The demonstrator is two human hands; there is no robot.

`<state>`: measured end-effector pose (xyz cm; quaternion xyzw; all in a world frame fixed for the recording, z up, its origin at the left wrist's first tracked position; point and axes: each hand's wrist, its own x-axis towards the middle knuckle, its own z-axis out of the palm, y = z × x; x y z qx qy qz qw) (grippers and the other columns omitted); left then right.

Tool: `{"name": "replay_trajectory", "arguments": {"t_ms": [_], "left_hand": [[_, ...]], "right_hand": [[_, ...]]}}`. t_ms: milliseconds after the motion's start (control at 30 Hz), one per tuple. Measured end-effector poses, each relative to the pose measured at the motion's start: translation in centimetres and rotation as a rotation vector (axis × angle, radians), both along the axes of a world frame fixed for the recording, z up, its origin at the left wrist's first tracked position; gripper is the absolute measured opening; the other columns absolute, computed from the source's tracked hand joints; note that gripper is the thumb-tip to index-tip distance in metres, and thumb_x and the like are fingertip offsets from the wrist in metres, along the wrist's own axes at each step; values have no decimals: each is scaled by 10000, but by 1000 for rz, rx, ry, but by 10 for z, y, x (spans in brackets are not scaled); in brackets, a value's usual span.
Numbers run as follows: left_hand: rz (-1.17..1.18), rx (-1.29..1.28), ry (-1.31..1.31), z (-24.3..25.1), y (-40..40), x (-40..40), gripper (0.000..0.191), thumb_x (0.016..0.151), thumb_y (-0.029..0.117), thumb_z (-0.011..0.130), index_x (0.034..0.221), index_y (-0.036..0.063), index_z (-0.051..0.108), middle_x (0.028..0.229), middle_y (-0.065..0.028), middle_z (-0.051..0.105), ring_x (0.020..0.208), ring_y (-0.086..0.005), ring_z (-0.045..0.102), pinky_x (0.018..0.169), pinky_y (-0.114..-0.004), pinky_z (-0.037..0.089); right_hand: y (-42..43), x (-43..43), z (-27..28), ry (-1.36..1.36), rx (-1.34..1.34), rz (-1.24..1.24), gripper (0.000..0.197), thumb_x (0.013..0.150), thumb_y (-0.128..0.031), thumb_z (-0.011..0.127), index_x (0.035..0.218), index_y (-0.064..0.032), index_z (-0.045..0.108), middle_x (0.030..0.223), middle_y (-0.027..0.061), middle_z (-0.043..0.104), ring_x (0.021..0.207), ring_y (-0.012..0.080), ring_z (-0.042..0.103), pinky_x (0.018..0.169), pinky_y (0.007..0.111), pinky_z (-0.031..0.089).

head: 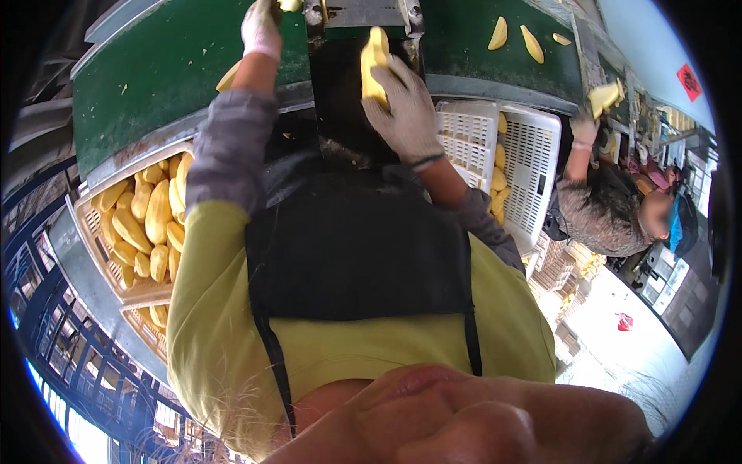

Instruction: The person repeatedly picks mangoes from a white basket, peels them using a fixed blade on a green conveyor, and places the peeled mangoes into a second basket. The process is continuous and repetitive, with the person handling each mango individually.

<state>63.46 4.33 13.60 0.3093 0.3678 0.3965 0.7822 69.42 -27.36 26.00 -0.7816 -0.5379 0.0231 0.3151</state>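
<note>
My right hand (406, 110), in a pale knitted glove, holds a long peeled yellow piece of produce (374, 66) upright over a dark gap between two green belt surfaces. My left hand (262, 29), gloved too, reaches to the top edge over the left green surface (174, 69). A pale yellow piece (290, 4) shows beside its fingers, which are partly cut off; whether they grip it I cannot tell. Another yellow piece (229, 76) lies by my left wrist. On the right green surface (458, 64) lie several cut yellow pieces (532, 44).
At left, a plastic crate (93, 232) full of peeled yellow pieces stands above another crate. White plastic crates (530, 168) stand at right, with yellow pieces between them. A metal frame (364, 13) is ahead. Farther right a co-worker (603, 214) holds a yellow piece.
</note>
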Motion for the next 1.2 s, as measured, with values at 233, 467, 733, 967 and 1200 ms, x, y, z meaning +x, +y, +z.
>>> {"name": "replay_trajectory", "arguments": {"t_ms": [233,467,733,967,1200], "left_hand": [[-490,-414,-324,-112,-11,100,373,1123,311,572,1290,17,729,1281,-105,757,1191,-210,696,1099,-372,522],[-531,-422,-369,-79,-14,114,395,1125,341,563,1330,33,702,1306,-106,747,1200,-232,696,1100,-401,529],[-482,-434,-386,-90,-13,101,425,1129,376,551,1375,50,670,1334,-107,734,1211,-257,695,1100,-434,538],[-519,-454,-371,-85,-18,115,454,1131,406,541,1415,66,643,1359,-108,724,1220,-278,694,1101,-463,546],[-412,-352,-263,-78,0,86,485,1134,437,531,1454,82,615,1383,-108,713,1229,-300,694,1102,-492,553]], "right_hand": [[53,13,18,-237,6,29,432,831,-230,807,1220,-70,709,1383,149,621,1250,420,620,1046,519,532],[188,98,-57,-341,42,-94,264,914,-294,723,1072,-82,720,1199,108,679,1161,359,642,971,505,554],[35,-6,11,-327,-12,142,384,810,-261,841,1140,-109,717,1266,120,586,1233,414,593,1016,539,542],[139,81,-64,-508,-81,-46,219,919,-323,697,999,-123,738,1146,69,678,1018,347,660,828,511,530],[149,70,-56,-395,39,-19,283,920,-350,718,1080,-117,732,1207,72,670,1072,321,671,926,481,573]]}}
